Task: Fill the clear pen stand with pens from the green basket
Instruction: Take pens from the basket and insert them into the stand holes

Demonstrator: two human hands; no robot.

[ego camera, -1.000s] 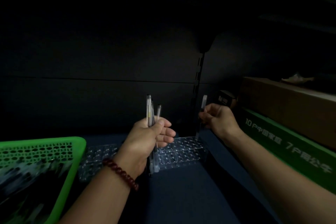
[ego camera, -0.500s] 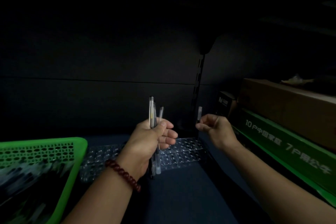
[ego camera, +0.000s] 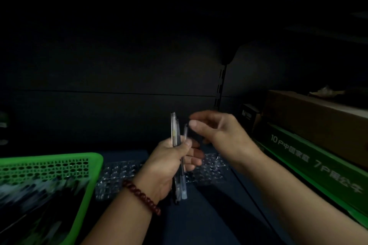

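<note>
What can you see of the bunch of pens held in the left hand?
The pens are slim, clear plastic, seemingly three, bunched nearly upright. The left hand grips them mid-length, ends showing above and below its grip, in front of the clear pen stand. The right hand hovers by their tops; contact is unclear.

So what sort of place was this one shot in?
Probably a dim shop or stockroom shelf bay: a slotted metal upright on the dark back panel, a brown cardboard box stacked on a green printed carton, and a green plastic basket.
</note>
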